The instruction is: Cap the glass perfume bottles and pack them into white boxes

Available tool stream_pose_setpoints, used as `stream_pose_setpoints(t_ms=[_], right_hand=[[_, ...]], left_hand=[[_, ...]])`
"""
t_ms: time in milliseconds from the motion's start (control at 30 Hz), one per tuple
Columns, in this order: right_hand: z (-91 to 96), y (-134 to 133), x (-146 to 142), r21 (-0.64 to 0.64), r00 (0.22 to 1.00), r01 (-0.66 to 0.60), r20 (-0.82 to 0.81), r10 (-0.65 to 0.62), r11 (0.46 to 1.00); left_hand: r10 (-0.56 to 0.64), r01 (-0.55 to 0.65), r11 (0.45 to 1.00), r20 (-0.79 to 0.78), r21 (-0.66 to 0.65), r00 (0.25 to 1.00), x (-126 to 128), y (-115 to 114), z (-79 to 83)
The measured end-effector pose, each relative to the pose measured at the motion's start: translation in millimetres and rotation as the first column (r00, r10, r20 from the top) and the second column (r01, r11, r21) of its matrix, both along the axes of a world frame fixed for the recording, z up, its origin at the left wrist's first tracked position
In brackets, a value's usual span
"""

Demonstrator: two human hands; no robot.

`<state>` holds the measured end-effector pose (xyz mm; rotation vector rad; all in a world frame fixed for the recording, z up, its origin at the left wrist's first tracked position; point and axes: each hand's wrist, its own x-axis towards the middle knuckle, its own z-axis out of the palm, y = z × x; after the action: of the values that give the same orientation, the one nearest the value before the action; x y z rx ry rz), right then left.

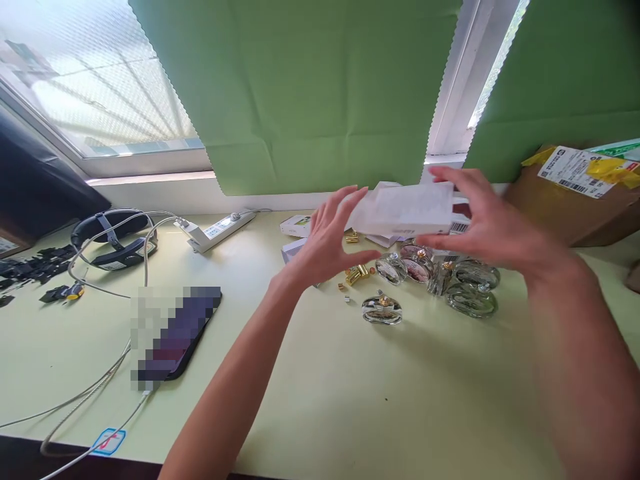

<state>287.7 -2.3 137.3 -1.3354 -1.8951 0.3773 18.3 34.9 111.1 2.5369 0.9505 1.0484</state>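
"How far along are you?"

"Partway, I judge. The white box (405,208) is up in the air, right of the frame's centre and a little above the middle, not yet set down. Over on the right, glass bottles (471,301) sit on the surface (440,407) outside the box, as does a front bottle (382,311) below centre. Gold caps (357,274) lie loose near the bottles. None of those is in my grasp."

"And your fingers?"

"Grasping the box at both ends: those of my left hand (325,240) curl about its left end, those of my right hand (500,223) about its right, with the thumb at its lower edge."

"How does it look?"

"Pale, flat and oblong, one broad side showing, faint print along the lower edge, too blurred to read. Whether it contains anything, I can't tell."
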Motion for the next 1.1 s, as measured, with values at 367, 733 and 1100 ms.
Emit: stream_pose_setpoints(t_ms=[367,733,1100], right_hand=[[15.0,-19,-24,-0.106,0.939,-0.338,0.023,0.342,0.935],[0.5,-5,-30,-0.060,0.843,-0.371,-0.439,0.309,0.927],[13.8,-21,2,-0.147,0.939,-0.243,0.214,0.271,0.959]], left_hand=[[-0.395,0.394,0.769,0.111,-0.504,0.912,-14,-5,9.0],[-0.138,0.292,0.892,0.406,-0.346,0.903,2,-19,27.1],[-0.325,0.373,0.763,0.186,-0.528,0.927,-4,-21,23.6]])
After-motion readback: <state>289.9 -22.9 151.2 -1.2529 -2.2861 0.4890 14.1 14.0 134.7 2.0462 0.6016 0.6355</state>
